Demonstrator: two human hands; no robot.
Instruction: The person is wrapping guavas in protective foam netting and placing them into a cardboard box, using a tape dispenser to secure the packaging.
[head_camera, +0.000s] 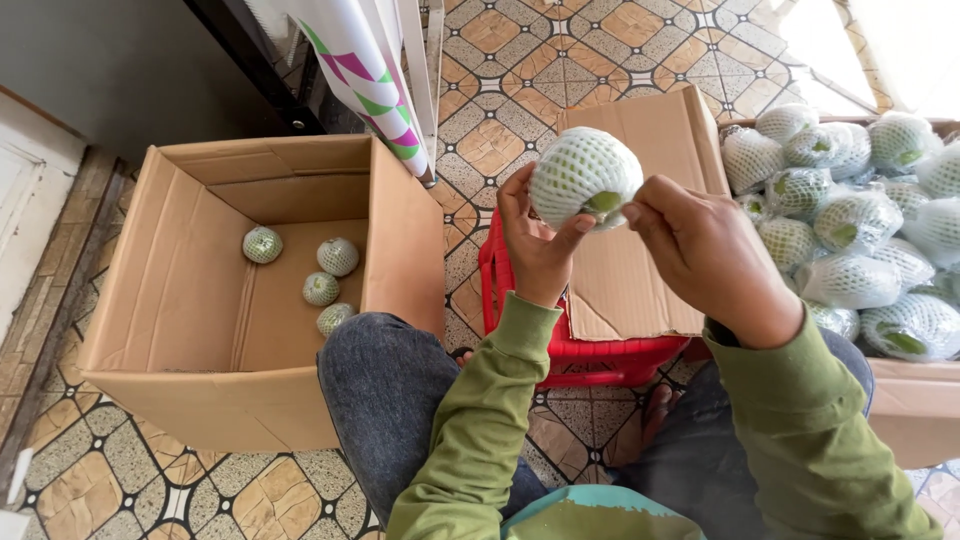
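A green fruit in white foam netting (585, 177) is held up between both hands: left hand (535, 240) fingers cup it from below, right hand (700, 250) fingers pinch its netting edge. Below sits a red stool (590, 355); left, an open cardboard box (200, 300) with much bare bottom; right, a full box (910, 400).

A large open brown cardboard box (190, 300) is set on the patterned tiled floor (500, 100), and four small green fruits in white foam netting (305, 275) are seen on its bottom — loosely grouped, apart from one another. A red plastic stool (590, 355) is covered by a flattened piece of brown cardboard (640, 230). A second box (915, 405) — heaped with netted green fruits (850, 220) — is seen just beside it.
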